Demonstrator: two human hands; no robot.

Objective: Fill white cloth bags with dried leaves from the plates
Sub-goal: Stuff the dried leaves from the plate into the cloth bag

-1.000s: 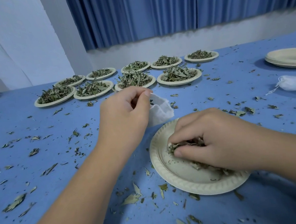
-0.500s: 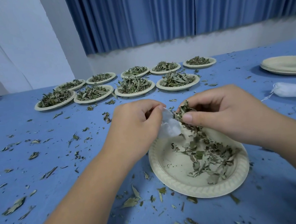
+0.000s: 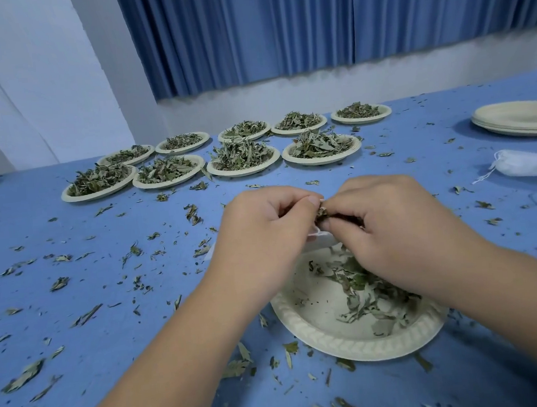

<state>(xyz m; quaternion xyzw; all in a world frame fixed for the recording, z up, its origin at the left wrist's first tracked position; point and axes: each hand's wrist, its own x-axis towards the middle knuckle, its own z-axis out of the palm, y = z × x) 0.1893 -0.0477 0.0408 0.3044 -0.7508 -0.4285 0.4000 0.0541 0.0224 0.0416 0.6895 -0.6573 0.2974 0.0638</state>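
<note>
The right hand (image 3: 393,224) is now brought against the left hand (image 3: 263,236), leaves (image 3: 321,213) pinched. The bag (image 3: 325,242), apparently pinched open, is best kept over the plate (image 3: 356,342).

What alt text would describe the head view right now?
Over a part-emptied plate, the right hand pinches a tuft of dried leaves against a white cloth bag that the left hand holds. Nine leaf-filled plates sit behind on the blue table.
</note>
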